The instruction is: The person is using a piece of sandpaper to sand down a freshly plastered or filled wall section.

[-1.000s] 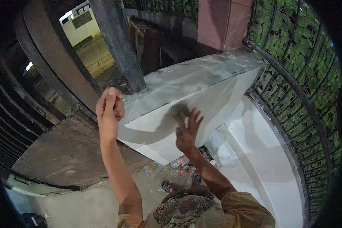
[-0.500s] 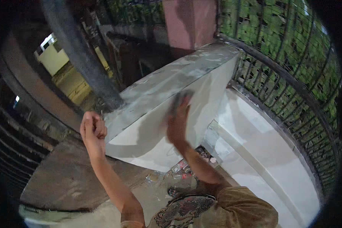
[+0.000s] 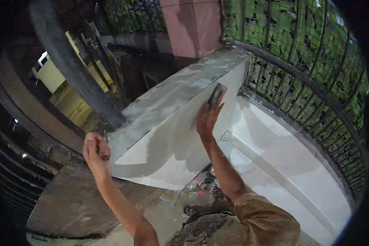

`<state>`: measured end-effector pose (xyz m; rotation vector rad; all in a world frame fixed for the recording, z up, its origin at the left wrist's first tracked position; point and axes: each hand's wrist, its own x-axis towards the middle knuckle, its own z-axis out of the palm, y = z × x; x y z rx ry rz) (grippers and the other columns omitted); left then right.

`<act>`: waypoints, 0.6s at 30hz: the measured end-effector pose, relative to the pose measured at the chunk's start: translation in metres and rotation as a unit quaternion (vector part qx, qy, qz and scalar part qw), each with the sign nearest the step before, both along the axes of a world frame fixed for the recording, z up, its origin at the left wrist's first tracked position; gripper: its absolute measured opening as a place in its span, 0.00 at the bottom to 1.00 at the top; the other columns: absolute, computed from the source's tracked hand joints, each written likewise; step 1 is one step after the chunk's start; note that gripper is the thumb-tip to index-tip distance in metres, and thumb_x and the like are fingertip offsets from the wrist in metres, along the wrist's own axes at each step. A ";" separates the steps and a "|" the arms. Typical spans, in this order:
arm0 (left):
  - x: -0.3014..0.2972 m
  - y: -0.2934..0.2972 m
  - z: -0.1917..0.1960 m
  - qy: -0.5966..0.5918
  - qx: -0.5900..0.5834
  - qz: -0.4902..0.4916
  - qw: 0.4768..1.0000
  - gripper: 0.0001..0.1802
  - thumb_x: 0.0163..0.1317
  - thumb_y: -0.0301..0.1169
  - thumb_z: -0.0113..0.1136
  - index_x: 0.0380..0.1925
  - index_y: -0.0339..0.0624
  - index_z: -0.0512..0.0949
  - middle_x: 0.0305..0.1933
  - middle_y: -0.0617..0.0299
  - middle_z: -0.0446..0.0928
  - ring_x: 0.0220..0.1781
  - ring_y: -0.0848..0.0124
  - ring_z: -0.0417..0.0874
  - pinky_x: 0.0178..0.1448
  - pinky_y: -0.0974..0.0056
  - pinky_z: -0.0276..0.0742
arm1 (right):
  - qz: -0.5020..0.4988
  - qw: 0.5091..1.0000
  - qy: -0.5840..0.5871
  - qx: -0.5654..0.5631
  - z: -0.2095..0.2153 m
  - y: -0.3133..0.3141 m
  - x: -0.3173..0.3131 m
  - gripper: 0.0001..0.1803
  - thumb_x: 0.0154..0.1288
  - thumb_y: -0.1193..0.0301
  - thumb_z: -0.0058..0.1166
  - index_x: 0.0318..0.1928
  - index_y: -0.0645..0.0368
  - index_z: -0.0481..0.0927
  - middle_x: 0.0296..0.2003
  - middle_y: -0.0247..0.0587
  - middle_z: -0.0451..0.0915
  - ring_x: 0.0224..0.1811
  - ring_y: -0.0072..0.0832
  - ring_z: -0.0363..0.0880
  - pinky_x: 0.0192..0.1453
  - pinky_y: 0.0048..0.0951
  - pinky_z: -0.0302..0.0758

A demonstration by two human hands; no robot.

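Observation:
My right hand is up against the pale side face of a low wall. Its fingers press a dark, flat, pad-like piece to that face, just below the top edge; motion blur hides what kind of piece it is. At the left end of the wall, my left hand is raised with its fingers curled closed. Whether anything is inside those fingers cannot be made out. A thick grey post rises close beyond that hand.
Dark metal railing with green mesh curves along the right, above a white panel. A pink pillar stands at the wall's far end. Clear plastic litter lies at the wall's foot. A brown slab is at lower left.
My right hand has moved right and toward the wall's far end with the dark pad-like piece. My left hand stays closed beside the post. The view has shifted slightly.

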<state>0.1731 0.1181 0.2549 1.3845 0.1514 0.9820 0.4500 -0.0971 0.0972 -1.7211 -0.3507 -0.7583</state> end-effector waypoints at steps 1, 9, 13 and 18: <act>-0.001 0.000 0.000 -0.002 -0.007 0.010 1.000 0.19 0.81 0.46 0.54 0.36 0.43 0.73 0.18 0.76 0.52 0.19 0.84 0.48 0.24 0.68 0.42 | -0.008 1.000 0.001 -0.001 0.001 0.000 -0.004 0.40 0.76 0.68 0.41 0.82 0.70 0.46 0.83 0.63 0.36 0.87 0.55 0.30 0.85 0.60 0.27; -0.005 0.003 0.000 -0.011 0.004 0.013 1.000 0.20 0.81 0.48 0.52 0.36 0.43 0.72 0.17 0.75 0.51 0.19 0.83 0.45 0.23 0.67 0.40 | 0.164 0.908 -0.125 -0.364 -0.077 0.040 -0.128 0.39 0.79 0.58 0.42 0.83 0.59 0.48 0.84 0.61 0.36 0.87 0.53 0.32 0.84 0.66 0.31; -0.002 0.005 -0.004 0.015 -0.007 0.046 0.999 0.20 0.81 0.48 0.53 0.36 0.44 0.73 0.18 0.75 0.52 0.19 0.83 0.46 0.24 0.69 0.43 | 0.080 0.932 -0.018 -0.352 -0.067 0.024 -0.070 0.40 0.78 0.60 0.43 0.82 0.64 0.49 0.84 0.62 0.36 0.87 0.53 0.34 0.83 0.69 0.32; 0.007 0.006 -0.003 0.011 0.000 0.048 0.999 0.19 0.81 0.48 0.53 0.38 0.44 0.76 0.19 0.76 0.52 0.19 0.83 0.46 0.23 0.69 0.42 | 0.008 0.996 -0.042 -0.080 -0.040 -0.020 0.033 0.41 0.79 0.59 0.40 0.82 0.67 0.46 0.84 0.59 0.41 0.87 0.47 0.35 0.83 0.67 0.28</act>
